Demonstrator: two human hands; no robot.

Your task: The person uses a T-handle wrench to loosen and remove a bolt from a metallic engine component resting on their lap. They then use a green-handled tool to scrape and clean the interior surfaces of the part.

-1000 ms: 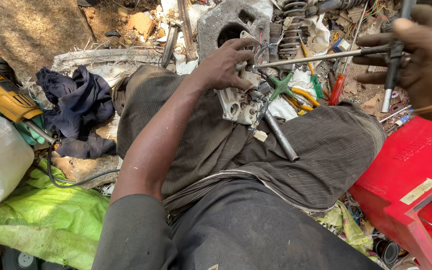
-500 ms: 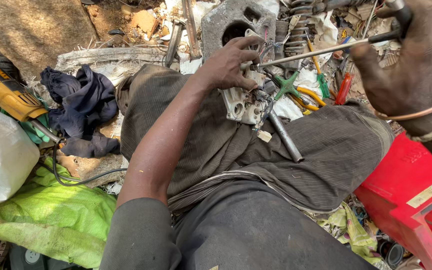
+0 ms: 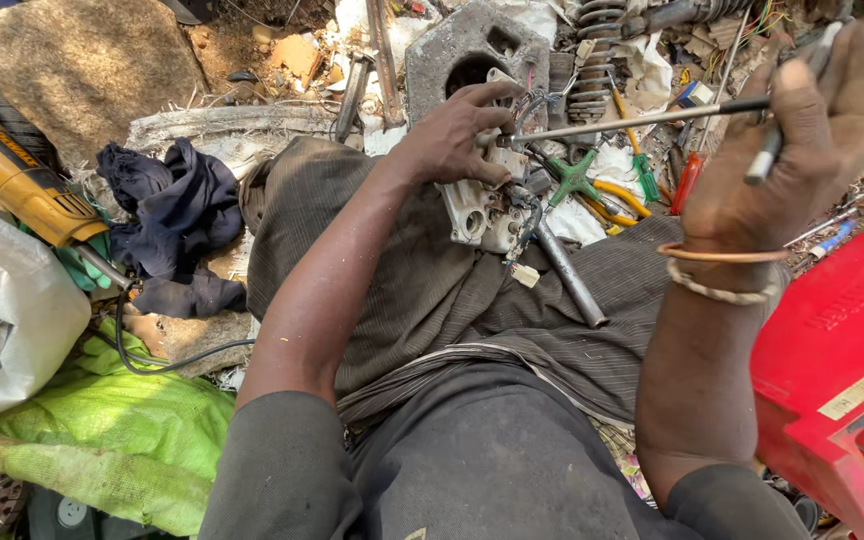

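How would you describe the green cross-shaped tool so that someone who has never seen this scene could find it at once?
Start at the grey metal casting at the top centre, then drop to the pale metal part under the left hand. Just right of it, among the scrap, lies the green cross-shaped tool: the only four-armed green piece, beside yellow tubing.

Metal casting (image 3: 477, 215) on lap, centre far; drill (image 3: 12, 175) and cloth (image 3: 167, 215) left; toolbox (image 3: 837, 370) right near; springs (image 3: 592, 60) far.
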